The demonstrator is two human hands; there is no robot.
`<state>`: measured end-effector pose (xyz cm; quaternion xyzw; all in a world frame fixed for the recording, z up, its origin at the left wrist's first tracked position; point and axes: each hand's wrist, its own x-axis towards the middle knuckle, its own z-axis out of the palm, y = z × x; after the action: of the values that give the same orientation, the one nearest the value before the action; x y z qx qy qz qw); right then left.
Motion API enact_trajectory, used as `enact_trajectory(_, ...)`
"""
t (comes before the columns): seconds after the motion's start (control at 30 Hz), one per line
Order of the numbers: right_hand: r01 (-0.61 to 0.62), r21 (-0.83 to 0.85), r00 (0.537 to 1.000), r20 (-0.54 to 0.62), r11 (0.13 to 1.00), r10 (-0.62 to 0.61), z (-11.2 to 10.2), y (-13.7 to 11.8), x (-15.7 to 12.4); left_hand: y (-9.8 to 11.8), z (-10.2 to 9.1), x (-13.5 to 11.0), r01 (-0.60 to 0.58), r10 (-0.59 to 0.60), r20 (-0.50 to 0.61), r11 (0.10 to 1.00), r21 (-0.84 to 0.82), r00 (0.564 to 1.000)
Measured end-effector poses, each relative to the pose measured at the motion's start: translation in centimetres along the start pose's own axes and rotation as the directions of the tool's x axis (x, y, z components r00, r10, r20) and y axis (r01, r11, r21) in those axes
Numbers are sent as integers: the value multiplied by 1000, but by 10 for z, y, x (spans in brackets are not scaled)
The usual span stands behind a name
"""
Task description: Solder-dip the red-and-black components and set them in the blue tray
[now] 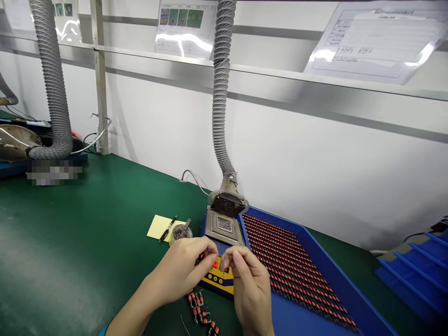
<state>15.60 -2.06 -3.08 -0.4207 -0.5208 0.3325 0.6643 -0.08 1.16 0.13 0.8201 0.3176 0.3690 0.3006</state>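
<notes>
Our green surface (115, 224) is smooth and a bit shiny, by a white wall (315, 186). Our left hand (180, 266) and right hand (251, 284) are near each other, fingers bent in; we cannot tell if they grip anything. We should pinch softly, stay steady and mind the square metal top (224, 224). Small, chunky red-and-black pieces (197, 311) lie below our left hand; more sit in neat rows in the blue tray (289, 312).

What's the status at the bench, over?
Left hand, right hand: before yellow control panel, partly hiding it; grip unclear. Loose coils: on green bench. Blue tray: right side.
</notes>
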Motion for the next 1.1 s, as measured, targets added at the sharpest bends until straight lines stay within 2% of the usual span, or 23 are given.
enact_trajectory(0.07,112,-173,994,23,978,-110,-4,0,-1,-1,1,0,-6,6,-22,1000,-2,1000)
enact_trajectory(0.13,229,-307,973,93,924,-211,-6,-2,-1,-1,1,0,-13,13,-29,1000,2,999)
enact_trajectory(0.23,346,-405,938,157,846,-309,0,-5,-2,-3,1,-1,-36,37,-22,999,38,999)
enact_trajectory(0.27,332,-417,943,152,846,-295,3,-6,-1,-3,2,-1,-51,52,-18,997,61,999)
enact_trajectory(0.33,213,-377,976,126,901,-178,8,-7,-1,-5,3,-2,-83,84,-4,991,106,996)
enact_trajectory(0.37,119,-309,989,120,944,-86,9,-6,0,-6,4,-2,-96,96,2,988,121,995)
enact_trajectory(0.43,-47,-123,987,147,991,65,11,-5,1,-7,5,-3,-102,103,3,987,127,995)
enact_trajectory(0.5,-85,0,986,143,996,84,8,-4,3,-6,5,-2,-87,88,-9,990,109,996)
enact_trajectory(0.57,1,-26,996,93,1000,2,4,-3,4,-4,3,-2,-60,62,-26,995,79,998)
enact_trajectory(0.63,147,-159,987,89,976,-134,-1,-2,4,-3,1,-1,-22,23,-34,1000,11,999)
enact_trajectory(0.73,408,-345,913,181,845,-366,-3,-3,2,-1,-2,-1,16,-18,-18,996,-86,1000)
enact_trajectory(0.8,472,-410,881,216,780,-420,-1,-3,0,-1,-1,-1,-4,4,-11,999,-47,1000)
enact_trajectory(0.83,443,-430,896,206,787,-392,1,-3,-1,-1,0,-1,-23,23,-9,1000,-4,1000)
enact_trajectory(0.9,268,-378,962,150,886,-228,5,-2,-2,-2,3,-2,-65,65,-2,995,74,998)
enact_trajectory(0.93,148,-293,985,127,945,-115,8,-2,-2,-3,4,-2,-80,80,2,992,97,997)
enact_trajectory(1.0,-55,-93,989,132,994,67,11,-1,-1,-4,7,-2,-93,93,5,990,105,996)
enact_trajectory(1.03,-106,-18,985,135,994,107,11,-1,-1,-4,7,-2,-94,94,1,990,103,996)
enact_trajectory(1.1,-79,11,994,83,997,78,10,-1,0,-3,7,-2,-78,81,-21,993,94,997)
